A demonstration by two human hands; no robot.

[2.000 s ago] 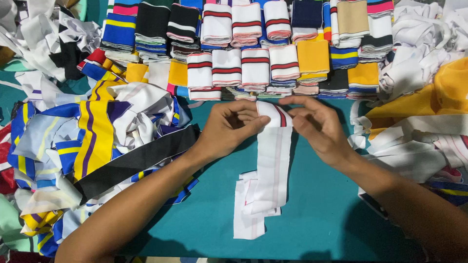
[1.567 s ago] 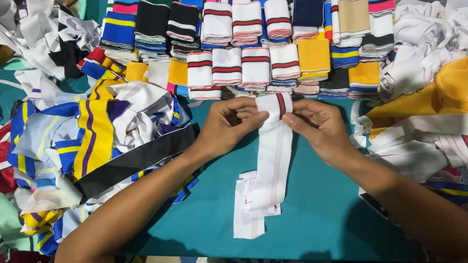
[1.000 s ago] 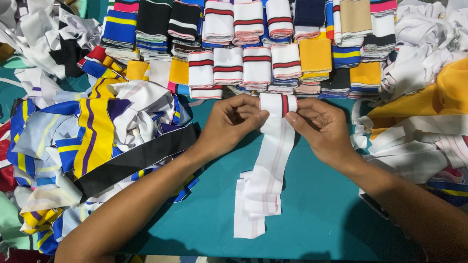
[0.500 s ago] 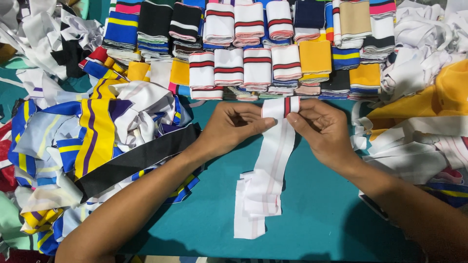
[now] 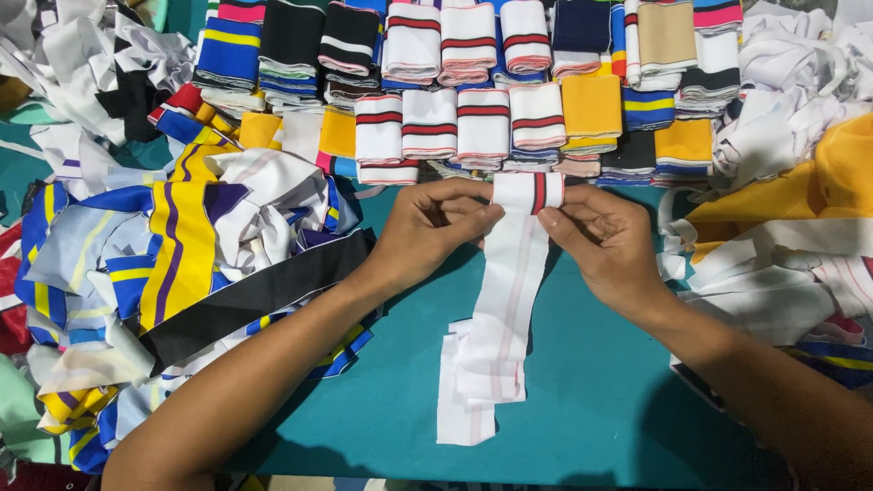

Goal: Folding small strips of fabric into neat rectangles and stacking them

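The light on your work is bright and even, coming from above. Your forearms throw soft dark shadows on the teal table (image 5: 582,400) below your hands. Focus is sharp near your hands, without glare.

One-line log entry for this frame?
left hand: pinching roll | right hand: pinching roll | white red-striped ribbed band: partly rolled, tail on teal table

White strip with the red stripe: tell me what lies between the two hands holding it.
In the head view, only the strip's folded top spans the gap between the left hand and the right hand; teal table shows below.
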